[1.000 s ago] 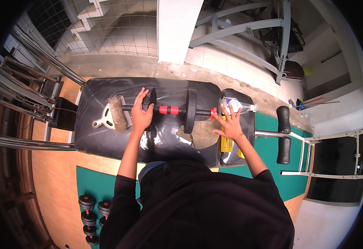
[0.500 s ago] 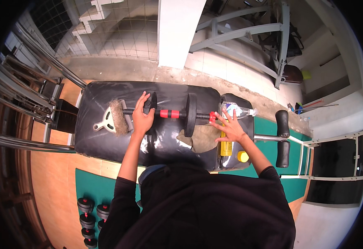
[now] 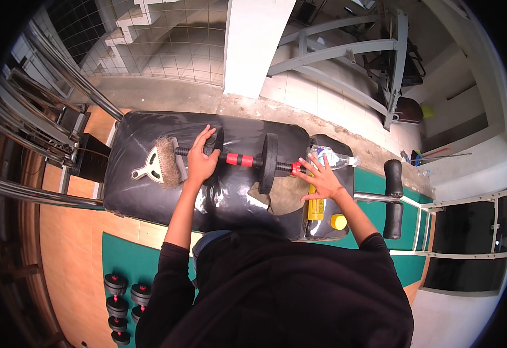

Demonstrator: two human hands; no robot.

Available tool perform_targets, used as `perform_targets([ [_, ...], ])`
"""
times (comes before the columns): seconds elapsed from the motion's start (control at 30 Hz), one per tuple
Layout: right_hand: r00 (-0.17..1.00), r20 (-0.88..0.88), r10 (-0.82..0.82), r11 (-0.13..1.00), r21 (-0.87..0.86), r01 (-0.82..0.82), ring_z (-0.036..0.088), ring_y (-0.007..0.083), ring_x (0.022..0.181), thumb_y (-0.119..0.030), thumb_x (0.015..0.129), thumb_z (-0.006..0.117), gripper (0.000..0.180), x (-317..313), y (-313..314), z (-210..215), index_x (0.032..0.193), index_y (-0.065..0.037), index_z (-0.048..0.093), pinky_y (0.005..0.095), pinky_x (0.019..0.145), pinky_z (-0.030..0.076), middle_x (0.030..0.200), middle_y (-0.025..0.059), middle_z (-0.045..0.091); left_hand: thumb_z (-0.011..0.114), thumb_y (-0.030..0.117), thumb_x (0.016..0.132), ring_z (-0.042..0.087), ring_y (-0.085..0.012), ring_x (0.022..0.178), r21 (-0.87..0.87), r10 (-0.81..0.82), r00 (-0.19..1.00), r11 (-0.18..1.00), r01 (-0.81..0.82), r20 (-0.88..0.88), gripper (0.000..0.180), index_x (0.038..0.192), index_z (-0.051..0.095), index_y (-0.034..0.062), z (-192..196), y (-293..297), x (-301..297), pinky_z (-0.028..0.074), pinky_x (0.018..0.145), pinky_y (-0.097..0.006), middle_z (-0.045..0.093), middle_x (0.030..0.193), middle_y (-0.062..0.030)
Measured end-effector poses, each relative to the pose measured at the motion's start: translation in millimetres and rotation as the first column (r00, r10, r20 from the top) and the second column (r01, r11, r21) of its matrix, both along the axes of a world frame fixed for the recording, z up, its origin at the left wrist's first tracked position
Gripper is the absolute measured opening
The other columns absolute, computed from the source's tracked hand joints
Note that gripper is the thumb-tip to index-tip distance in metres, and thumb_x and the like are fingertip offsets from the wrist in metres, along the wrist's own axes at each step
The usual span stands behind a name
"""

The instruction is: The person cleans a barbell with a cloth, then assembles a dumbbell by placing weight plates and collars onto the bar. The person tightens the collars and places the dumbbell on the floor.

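A dumbbell (image 3: 240, 160) with a red-and-black grip lies across a black padded bench (image 3: 149, 127). My left hand (image 3: 202, 161) is around the left weight plate (image 3: 218, 139), its fingers along the plate and the thumb toward the grip. Fingers spread, my right hand (image 3: 325, 181) is at the red spin-lock collar (image 3: 297, 168) on the right end of the bar. The fingertips seem to touch the collar. Between the collar and the grip stands the right weight plate (image 3: 269, 164). A tan cloth (image 3: 288, 197) lies beneath that end.
Left on the bench is a bristled brush (image 3: 163, 162) with a pale handle. Around my right hand are a clear plastic bottle (image 3: 337, 158), a yellow bottle (image 3: 315, 210) and a yellow cap (image 3: 338, 221). Several dumbbells (image 3: 117, 307) stand on the green mat (image 3: 143, 255).
The view has shifted slightly. Both hands keep nearly the same places on the dumbbell, with my right fingers still spread at the collar.
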State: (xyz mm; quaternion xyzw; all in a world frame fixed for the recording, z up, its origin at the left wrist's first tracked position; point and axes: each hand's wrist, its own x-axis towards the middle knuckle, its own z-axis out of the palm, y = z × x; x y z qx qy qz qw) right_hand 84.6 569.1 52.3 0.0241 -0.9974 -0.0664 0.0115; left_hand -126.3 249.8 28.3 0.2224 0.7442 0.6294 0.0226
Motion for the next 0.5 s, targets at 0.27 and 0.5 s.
perform_targets([
  [0.27, 0.999, -0.043, 0.026, 1.000, 0.001, -0.026, 0.007, 0.0414, 0.137, -0.074, 0.068, 0.051, 0.089, 5, 2, -8, 0.141, -0.027, 0.032, 0.0675, 0.102, 0.000, 0.149, 0.0212, 0.010, 0.058, -0.005, 0.069, 0.049, -0.0155, 0.118, -0.008, 0.004, 1.000, 1.000, -0.004, 0.002, 0.056, 0.123, 0.055, 0.0081, 2, -1, 0, 0.046, 0.080, -0.022, 0.045, 0.137, -0.0072],
  [0.5, 0.985, -0.062, 0.162, 0.981, -0.100, -0.168, 0.006, 0.0423, 0.137, -0.074, 0.068, 0.052, 0.088, 8, -3, -13, 0.140, -0.026, 0.034, 0.0689, 0.100, -0.003, 0.148, 0.0226, 0.013, 0.058, -0.003, 0.069, 0.054, -0.0174, 0.113, -0.024, 0.024, 1.000, 0.999, -0.024, -0.006, 0.053, 0.121, 0.056, 0.0091, 4, 1, 0, 0.049, 0.067, -0.023, 0.047, 0.135, -0.0085],
])
